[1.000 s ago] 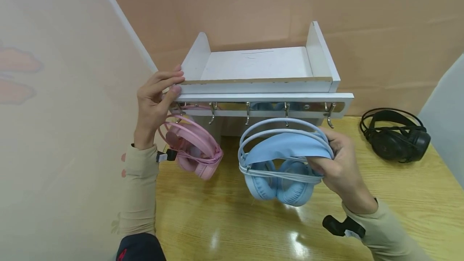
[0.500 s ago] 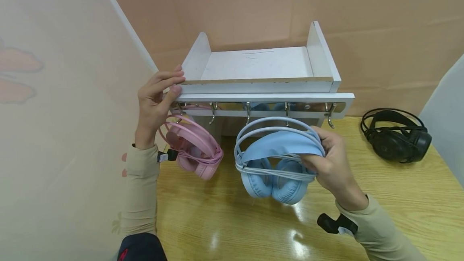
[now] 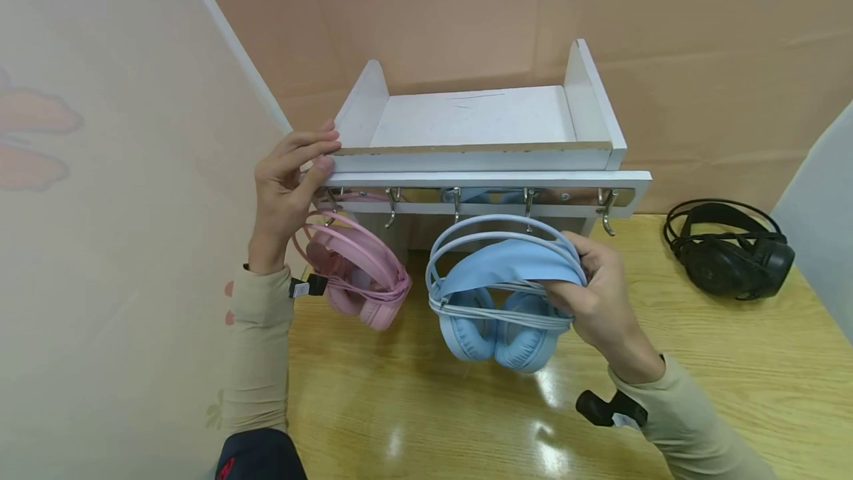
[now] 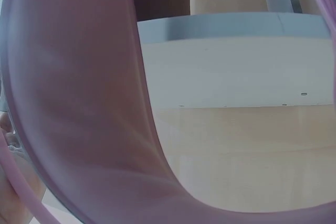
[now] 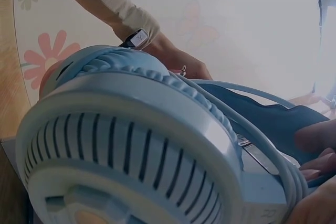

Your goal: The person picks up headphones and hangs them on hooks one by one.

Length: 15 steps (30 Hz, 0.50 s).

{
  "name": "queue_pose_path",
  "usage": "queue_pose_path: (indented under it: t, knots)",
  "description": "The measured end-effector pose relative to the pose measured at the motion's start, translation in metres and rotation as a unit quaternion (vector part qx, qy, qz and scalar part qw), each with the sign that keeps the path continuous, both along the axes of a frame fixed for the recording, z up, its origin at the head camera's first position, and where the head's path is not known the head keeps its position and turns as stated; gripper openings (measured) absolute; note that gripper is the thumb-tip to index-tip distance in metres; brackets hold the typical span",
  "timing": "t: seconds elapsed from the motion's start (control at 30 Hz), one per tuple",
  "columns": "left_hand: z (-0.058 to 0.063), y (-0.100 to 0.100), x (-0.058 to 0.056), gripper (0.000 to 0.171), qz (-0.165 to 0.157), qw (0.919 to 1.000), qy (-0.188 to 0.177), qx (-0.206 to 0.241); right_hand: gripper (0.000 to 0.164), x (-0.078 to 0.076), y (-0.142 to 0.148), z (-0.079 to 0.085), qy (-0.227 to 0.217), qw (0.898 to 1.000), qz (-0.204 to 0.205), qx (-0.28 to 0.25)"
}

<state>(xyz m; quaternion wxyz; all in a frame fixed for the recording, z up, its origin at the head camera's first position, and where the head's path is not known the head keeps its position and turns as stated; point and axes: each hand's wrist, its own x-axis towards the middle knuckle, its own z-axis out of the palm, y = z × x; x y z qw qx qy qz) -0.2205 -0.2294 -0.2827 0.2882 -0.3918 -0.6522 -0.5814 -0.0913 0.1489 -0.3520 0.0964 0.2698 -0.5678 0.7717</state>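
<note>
In the head view my right hand point(image 3: 603, 302) pinches the headband of light-blue headphones point(image 3: 509, 261), thumb in front. They hang in the air, cable wound around the earcups, their upper bands just below and in front of the middle hooks point(image 3: 529, 206). A ribbed earcup point(image 5: 126, 150) fills much of the right wrist view. My left hand point(image 3: 286, 184) holds the left end of a white hook shelf point(image 3: 480, 161), fingers and thumb over its edge. Pink headphones point(image 3: 360, 269) hang from the leftmost hook beside that hand; their band point(image 4: 79, 108) blocks much of the left wrist view.
Black headphones point(image 3: 729, 250) lie on the wooden table point(image 3: 700, 361) to the right. A pale panel point(image 3: 133, 243) stands close along the left. Brown sheeting point(image 3: 466, 13) covers the back. A further hook point(image 3: 608, 213) projects at the shelf's right end.
My right hand has shifted left and slightly upward with the light-blue headphones, bringing them nearer the middle hooks. The left hand and the pink headphones have hardly moved.
</note>
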Motion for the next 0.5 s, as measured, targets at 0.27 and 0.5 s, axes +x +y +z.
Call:
queue_pose_path:
  t: [0.27, 0.5]
  knots:
    - [0.0, 0.001, 0.0, 0.016, -0.001, 1.0, -0.001, 0.002, 0.024, 0.0, -0.007, -0.005, -0.002, 1.0, -0.027, 0.006]
    - [0.001, 0.001, 0.0, 0.016, 0.003, 1.0, 0.0, 0.001, 0.018, 0.0, -0.011, -0.006, -0.01, 0.999, -0.046, 0.019]
